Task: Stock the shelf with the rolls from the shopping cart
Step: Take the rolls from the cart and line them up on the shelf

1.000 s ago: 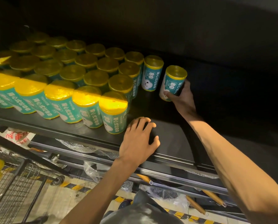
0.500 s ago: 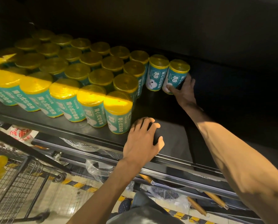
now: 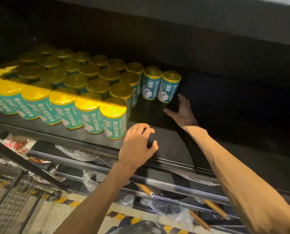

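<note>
Newest roll (image 3: 169, 89) standing at the row's end on the shelf (image 3: 171, 146) — right hand (image 3: 183, 114) spread, empty, just beside; left hand (image 3: 137, 146) curled on the shelf edge. Next — probably another from the cart (image 3: 9, 200).

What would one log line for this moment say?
right hand: open, off the end roll | end roll: upright on shelf | left hand: fingers curled, resting at shelf edge, contents unclear
</note>
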